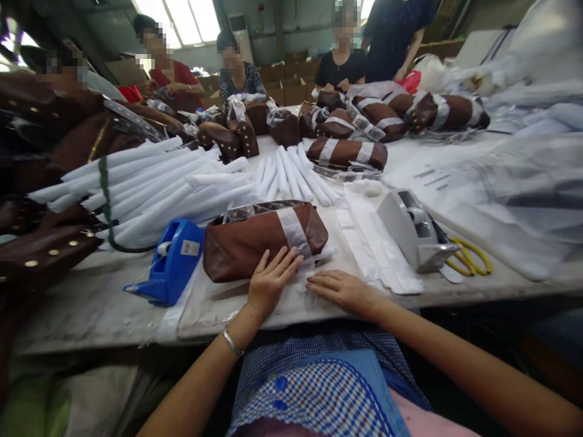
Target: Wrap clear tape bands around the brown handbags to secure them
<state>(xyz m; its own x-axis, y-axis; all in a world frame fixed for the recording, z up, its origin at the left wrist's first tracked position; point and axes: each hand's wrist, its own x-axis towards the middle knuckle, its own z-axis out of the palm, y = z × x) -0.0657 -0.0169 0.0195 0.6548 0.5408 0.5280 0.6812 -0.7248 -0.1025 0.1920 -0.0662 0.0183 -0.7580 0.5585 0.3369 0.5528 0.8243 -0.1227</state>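
A brown leather bag (pixel 241 246) lies on its side on the table in front of me, its studded strap along the far edge. Around its right part runs a band of white wrapping (pixel 294 227). My left hand (pixel 273 276) rests with fingers stretched out on the bag's near side, fingertips at the band. Just right of it, my right hand (pixel 341 291) lies flat and low at the table, fingers extended toward the band's loose end. Neither hand grips anything that I can see.
A blue tape dispenser (pixel 175 261) stands left of the bag, a grey one (pixel 412 227) at the right beside yellow-handled scissors (pixel 471 258). White paper rolls (pixel 150 182) are piled behind. Flat white sheets (pixel 378 249) lie right. Wrapped bags (pixel 348 155) and several people are across the table (pixel 214 309).
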